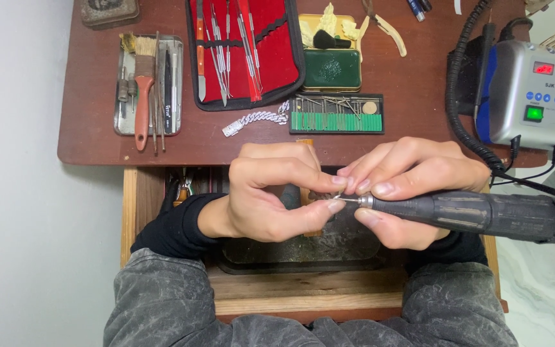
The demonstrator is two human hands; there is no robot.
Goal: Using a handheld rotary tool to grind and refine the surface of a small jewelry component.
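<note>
Starting at the far left of the dark wooden bench [97, 141], a metal tray [123, 122] of brushes and picks is parked well away from the work, probably so it's reachable without getting in the way; next to it a red-lined tool roll [277, 64] is laid open with its steel instruments lined up, and a silvery chain [255, 119] is left lying just below it, beside a green-based rack of burs [336, 114]. Below the bench edge, the left hand [271, 196] is curled in tight, thumb and forefinger pinched narrow on something tiny that can't really be made out since it's hidden by the fingertips. It's held right over the open drawer [329, 247], presumably so dust and bits get caught there. The right hand [412, 193] is wrapped around the dark rotary handpiece [470, 215] pen-style, fingers closed on the grip near the nose, with the bur tip brought right up against the pinched piece. Both wrists are kept low and close together, seemingly braced for steadiness. At far right the grey control box [534, 93] is set on the bench, its coiled cord [460, 109] run down toward the handpiece.
</note>
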